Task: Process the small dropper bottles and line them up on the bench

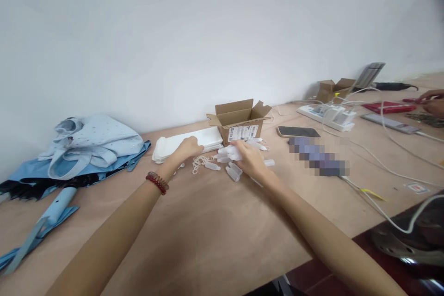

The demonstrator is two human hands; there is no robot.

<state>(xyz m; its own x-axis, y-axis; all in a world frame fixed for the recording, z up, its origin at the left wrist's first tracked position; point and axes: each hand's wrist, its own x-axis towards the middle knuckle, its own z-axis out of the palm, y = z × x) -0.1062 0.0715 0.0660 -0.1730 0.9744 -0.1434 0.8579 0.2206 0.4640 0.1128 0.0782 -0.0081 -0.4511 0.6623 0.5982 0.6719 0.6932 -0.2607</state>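
Observation:
My left hand (189,148) is closed, its fingers curled down at the front edge of a stack of flat white bags (208,136). Whatever its fingertips pinch is hidden. Over a pile of small translucent plastic bottles (233,172), my right hand (249,158) has its fingers wrapped around some of them. Between the hands lie a loose white cord (200,163) and a single bottle (212,166). Just behind the pile stands an open cardboard box (239,122) with its flaps up and a label on its front. Its inside bottom is out of sight.
At left lie a pale blue cloth bag (95,141) and a blue umbrella (60,203). Rightward are a phone (299,132), a power strip (326,118) with chargers, trailing white cables and a second cardboard box (333,90). Another person's hand (433,101) is at far right.

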